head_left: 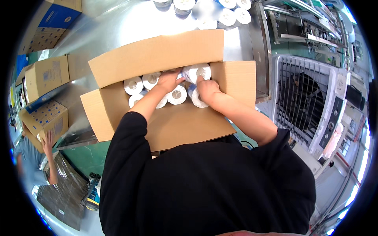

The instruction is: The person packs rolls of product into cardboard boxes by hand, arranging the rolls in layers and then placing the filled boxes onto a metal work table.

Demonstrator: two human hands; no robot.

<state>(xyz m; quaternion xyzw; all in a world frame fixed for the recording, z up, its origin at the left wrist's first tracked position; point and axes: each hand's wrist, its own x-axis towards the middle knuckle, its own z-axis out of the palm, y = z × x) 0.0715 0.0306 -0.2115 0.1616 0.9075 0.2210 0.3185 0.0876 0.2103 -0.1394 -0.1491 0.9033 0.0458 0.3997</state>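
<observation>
The mid-frame carton (181,126) looks part-filled, left hand (170,80) and right hand (208,90) at one roll (203,70), grips unclear, more rolls (227,17) outside, top-centre

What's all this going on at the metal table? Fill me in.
A person in a black top has both hands inside an open brown cardboard box on a shiny metal table. The left hand is among the white cylindrical rolls; the right hand touches rolls near the box's right end. How firmly either grips is unclear. More white rolls stand beyond the box. At far left, another person's hand is at a brown-and-blue patterned carton.
</observation>
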